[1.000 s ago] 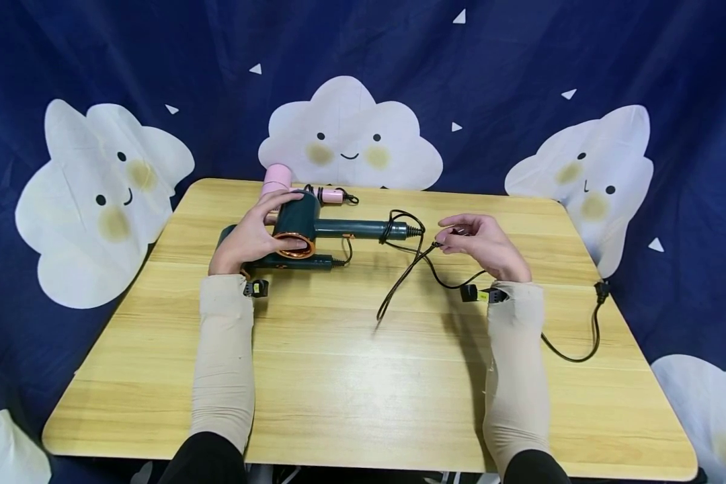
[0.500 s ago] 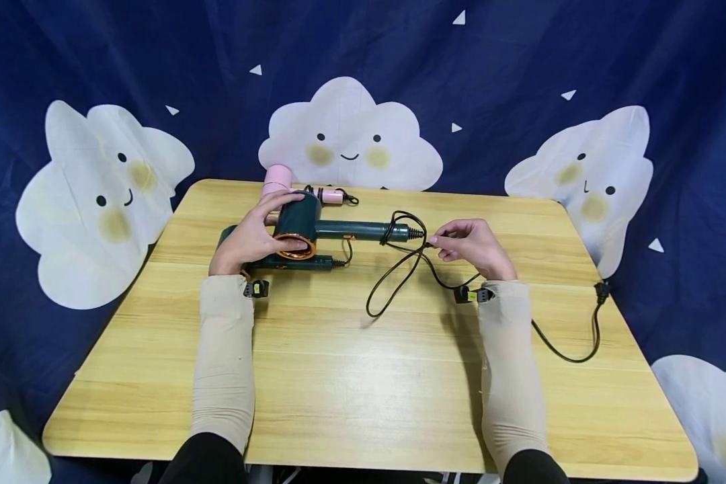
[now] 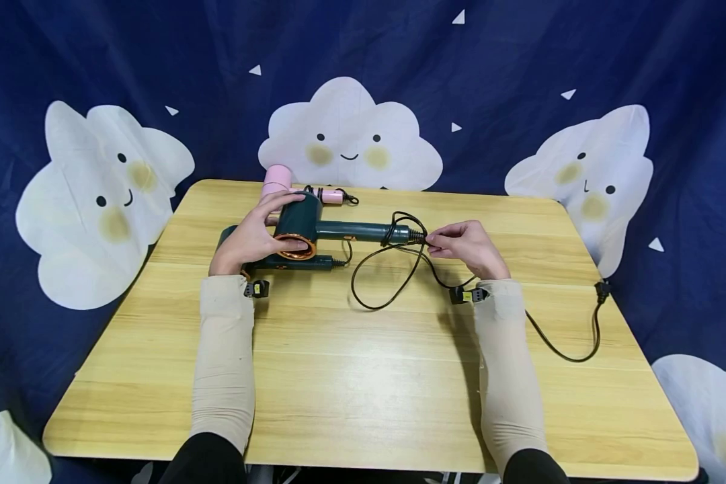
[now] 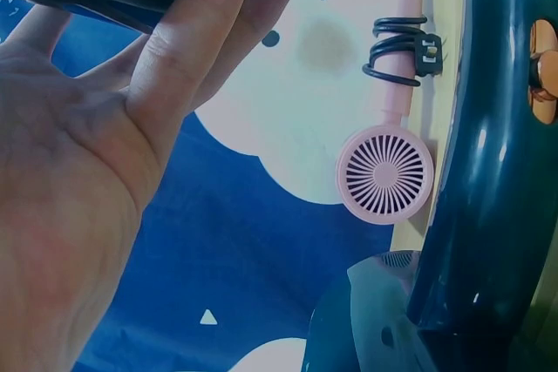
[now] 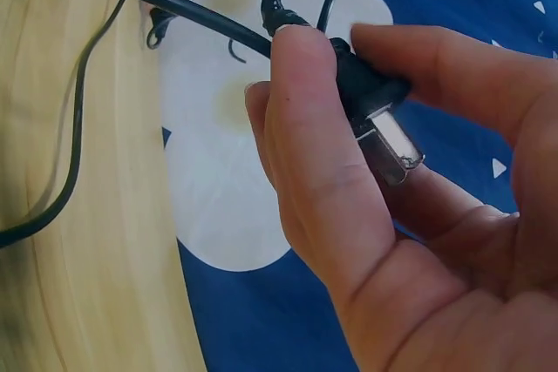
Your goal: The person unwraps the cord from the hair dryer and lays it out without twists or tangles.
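Observation:
My left hand (image 3: 248, 238) holds a dark green hair dryer (image 3: 299, 214) by its barrel, thumb at the copper-rimmed opening and fingers over the far side. Its handle points right, and black cord is wound round the handle's end. My right hand (image 3: 473, 250) is close to that end. In the right wrist view, thumb and fingers pinch a black plug (image 5: 370, 89) with bare metal prongs. A loop of cord (image 3: 375, 308) hangs below the handle. Nearer me than the held dryer, a second green hair dryer (image 3: 296, 263) lies, its barrel partly hidden by my left hand.
Behind the left hand lies a pink hair dryer (image 3: 276, 179) with its cord wrapped round the handle. Another black plug (image 3: 602, 290) sits at the right edge of the wooden table (image 3: 351, 383), its cord running under my right forearm. A cloud-patterned curtain (image 3: 490, 67) stands behind.
My right hand has moved left with the plug to the end of the handle. The cord loop has swung left and widened. My left hand and the dryer have stayed nearly still.

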Motion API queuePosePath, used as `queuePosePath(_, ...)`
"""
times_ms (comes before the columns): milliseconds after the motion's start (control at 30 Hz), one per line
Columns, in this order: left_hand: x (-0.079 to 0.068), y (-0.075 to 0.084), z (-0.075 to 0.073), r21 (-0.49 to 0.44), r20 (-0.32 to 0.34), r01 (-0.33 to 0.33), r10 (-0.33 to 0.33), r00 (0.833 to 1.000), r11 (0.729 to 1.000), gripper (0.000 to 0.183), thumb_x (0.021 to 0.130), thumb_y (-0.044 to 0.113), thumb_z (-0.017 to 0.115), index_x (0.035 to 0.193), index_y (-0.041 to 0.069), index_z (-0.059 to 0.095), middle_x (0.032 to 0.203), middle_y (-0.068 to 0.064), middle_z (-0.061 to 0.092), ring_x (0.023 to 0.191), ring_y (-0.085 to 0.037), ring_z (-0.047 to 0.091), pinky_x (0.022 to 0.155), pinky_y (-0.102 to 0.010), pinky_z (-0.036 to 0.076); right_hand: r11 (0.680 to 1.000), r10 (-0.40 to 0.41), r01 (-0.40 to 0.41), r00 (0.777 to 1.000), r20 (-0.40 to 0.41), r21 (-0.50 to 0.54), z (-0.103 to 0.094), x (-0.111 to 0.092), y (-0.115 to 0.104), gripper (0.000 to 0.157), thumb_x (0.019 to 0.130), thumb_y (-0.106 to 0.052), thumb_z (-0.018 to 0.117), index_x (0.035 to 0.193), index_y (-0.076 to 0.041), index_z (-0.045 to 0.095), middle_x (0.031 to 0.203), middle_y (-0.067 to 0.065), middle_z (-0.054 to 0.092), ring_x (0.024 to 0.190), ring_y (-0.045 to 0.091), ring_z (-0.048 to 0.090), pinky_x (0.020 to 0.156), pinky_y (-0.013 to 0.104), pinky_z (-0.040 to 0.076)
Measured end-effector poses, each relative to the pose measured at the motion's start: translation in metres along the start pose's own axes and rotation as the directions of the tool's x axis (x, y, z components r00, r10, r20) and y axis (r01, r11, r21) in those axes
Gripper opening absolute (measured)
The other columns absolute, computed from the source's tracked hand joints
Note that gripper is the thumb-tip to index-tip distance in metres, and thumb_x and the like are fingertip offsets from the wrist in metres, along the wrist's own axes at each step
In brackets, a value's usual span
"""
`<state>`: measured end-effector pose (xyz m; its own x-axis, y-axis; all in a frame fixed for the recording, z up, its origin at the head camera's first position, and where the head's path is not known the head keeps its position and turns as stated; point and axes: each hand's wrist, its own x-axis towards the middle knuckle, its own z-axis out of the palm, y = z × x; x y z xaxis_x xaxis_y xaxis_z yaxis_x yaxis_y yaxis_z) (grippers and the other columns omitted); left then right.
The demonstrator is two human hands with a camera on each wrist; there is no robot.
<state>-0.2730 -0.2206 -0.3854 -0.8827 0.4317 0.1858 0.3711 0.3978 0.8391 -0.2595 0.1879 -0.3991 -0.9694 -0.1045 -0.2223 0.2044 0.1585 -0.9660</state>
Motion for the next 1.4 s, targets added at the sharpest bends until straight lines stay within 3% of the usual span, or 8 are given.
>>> queuePosePath(400, 0.001, 0.001, 0.001, -0.009, 0.026, -0.001, 0.001, 1.0, 1.0, 0.083, 0.072, 0.011, 0.088, 0.145, 0.015, 0.048, 0.158, -0.01, 0.029, 0.137, -0.031, 0.038, 0.109, -0.057, 0.04, 0.976, -0.061, 0.067, 0.998, -0.035, 0.205, 0.002, 0.006, 0.005, 0.034, 0.088, 0.005, 0.067, 0.117, 0.021, 0.058, 0.084, 0.005, 0.074, 0.077, 0.018, 0.074, 0.086, 0.035, 0.057)
queuePosePath(567, 0.001, 0.001, 0.002, -0.012, 0.034, -0.007, 0.007, 0.999, 1.0, 0.083, 0.073, 0.011, 0.087, 0.145, 0.014, 0.048, 0.159, -0.011, 0.029, 0.137, -0.031, 0.038, 0.109, -0.056, 0.04, 0.962, -0.09, 0.108, 0.993, -0.082, 0.252, 0.003, 0.007, 0.006, 0.025, 0.087, 0.005, 0.069, 0.109, 0.015, 0.065, 0.086, 0.006, 0.075, 0.074, 0.017, 0.074, 0.085, 0.036, 0.057)
queuePosePath(1067, 0.002, 0.0, 0.003, -0.023, 0.067, 0.011, -0.009, 0.998, 1.0, 0.083, 0.074, 0.01, 0.087, 0.147, 0.015, 0.046, 0.161, -0.01, 0.028, 0.13, -0.036, 0.048, 0.104, -0.055, 0.045, 0.904, -0.204, 0.259, 0.961, -0.189, 0.34, 0.004, 0.008, 0.007, 0.017, 0.084, 0.006, 0.072, 0.1, 0.011, 0.071, 0.085, 0.009, 0.075, 0.074, 0.019, 0.074, 0.076, 0.031, 0.06)
queuePosePath(1267, 0.004, -0.001, 0.003, -0.013, 0.074, 0.028, -0.027, 0.997, 1.0, 0.084, 0.074, 0.011, 0.087, 0.147, 0.016, 0.046, 0.16, -0.012, 0.029, 0.131, -0.037, 0.048, 0.104, -0.055, 0.045, 0.855, -0.258, 0.325, 0.942, -0.213, 0.403, 0.004, 0.009, 0.006, 0.017, 0.083, 0.008, 0.071, 0.099, 0.013, 0.071, 0.086, 0.011, 0.075, 0.074, 0.021, 0.074, 0.076, 0.034, 0.06)
queuePosePath(1400, 0.008, -0.015, 0.004, -0.008, 0.068, 0.039, -0.038, 0.997, 0.999, 0.086, 0.073, 0.011, 0.087, 0.147, 0.02, 0.045, 0.16, -0.008, 0.029, 0.129, -0.038, 0.05, 0.104, -0.056, 0.045, 0.816, -0.296, 0.369, 0.928, -0.227, 0.446, 0.003, 0.008, 0.005, 0.013, 0.082, 0.009, 0.072, 0.095, 0.011, 0.072, 0.085, 0.012, 0.076, 0.072, 0.02, 0.074, 0.075, 0.033, 0.06)
